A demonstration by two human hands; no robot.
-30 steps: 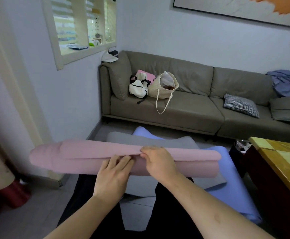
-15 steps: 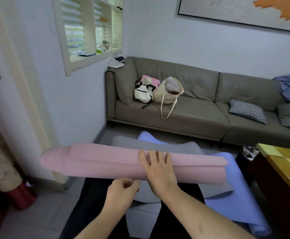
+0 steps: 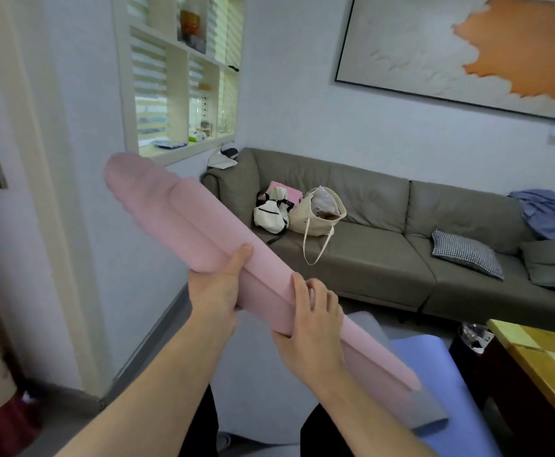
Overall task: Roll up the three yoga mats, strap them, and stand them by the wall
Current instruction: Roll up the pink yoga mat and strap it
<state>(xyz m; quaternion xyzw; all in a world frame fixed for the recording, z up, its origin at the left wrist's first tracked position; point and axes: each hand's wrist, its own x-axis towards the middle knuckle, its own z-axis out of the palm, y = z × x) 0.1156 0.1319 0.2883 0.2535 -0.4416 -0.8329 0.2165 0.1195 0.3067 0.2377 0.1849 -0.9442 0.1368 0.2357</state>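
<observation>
pink mat (image 3: 200, 239) rolled, held up off the floor, tilted high end toward the window | left hand (image 3: 215, 291) wrapped round its middle, thumb on top | right hand (image 3: 315, 324) curled round it just below | grey mat (image 3: 269, 374) and blue mat (image 3: 434, 357) flat on the floor beneath
</observation>
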